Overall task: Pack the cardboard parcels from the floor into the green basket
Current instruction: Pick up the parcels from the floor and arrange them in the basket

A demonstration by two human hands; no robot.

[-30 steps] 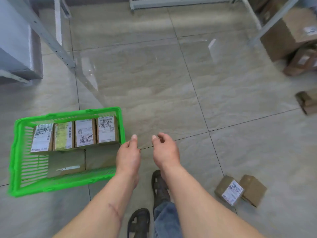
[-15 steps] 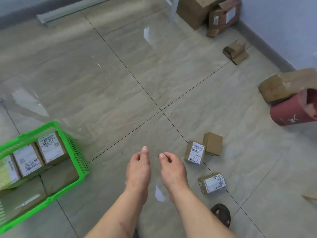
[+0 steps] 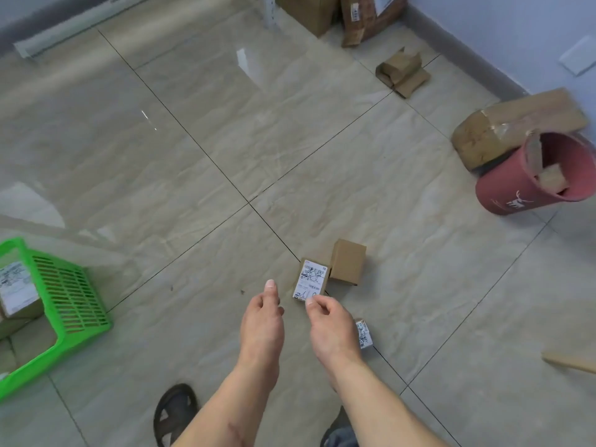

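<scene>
Three small cardboard parcels lie on the tiled floor ahead of me: a labelled parcel, a plain brown parcel touching its right side, and a third labelled parcel mostly hidden behind my right hand. My right hand hovers just short of the first labelled parcel with fingers loosely curled and holds nothing. My left hand is beside it, relaxed and empty. The green basket sits at the left edge with labelled parcels inside.
A red bucket stands at the right against a large taped box. Folded cardboard and bigger boxes lie along the far wall. A stick end pokes in at the right. My sandalled foot is below.
The view has swung right, so the basket slid to the left edge. Both empty hands have moved toward the parcels on the floor, and the right hand now covers the nearest one.
</scene>
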